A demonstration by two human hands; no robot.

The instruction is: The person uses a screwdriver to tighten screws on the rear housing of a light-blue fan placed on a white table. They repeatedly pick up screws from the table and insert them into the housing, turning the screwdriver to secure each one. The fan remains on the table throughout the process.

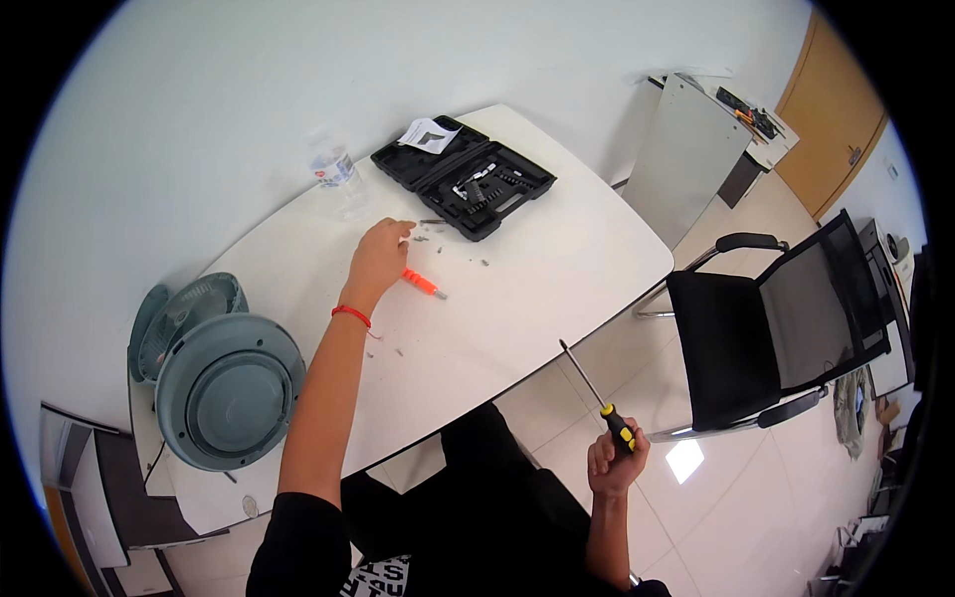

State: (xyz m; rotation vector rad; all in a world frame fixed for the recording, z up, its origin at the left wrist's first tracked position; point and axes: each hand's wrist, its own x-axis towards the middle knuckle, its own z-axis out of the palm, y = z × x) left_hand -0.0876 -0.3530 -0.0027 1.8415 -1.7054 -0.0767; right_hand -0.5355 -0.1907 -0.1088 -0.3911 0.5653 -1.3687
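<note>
My right hand [617,458] is wrapped round the black and yellow handle of a screwdriver [589,380], held off the table's front edge with its shaft pointing up and to the left. My left hand [381,254] reaches over the white table, its fingers partly spread near a few small metal pieces [422,239] and a thin dark rod [432,222]. Beside that hand lies an orange-handled tool [422,283] with a grey tip. Just beyond, a black tool case [477,189] lies unfolded, with bits in its slots and a paper slip [428,135] on its lid.
A clear plastic bottle [340,179] stands by the wall. At the left are a round grey-green base [239,393] and a grey-green grille part [189,318]. A black chair [726,348] stands right of the table [557,249]; tools lie on a side cabinet [751,114].
</note>
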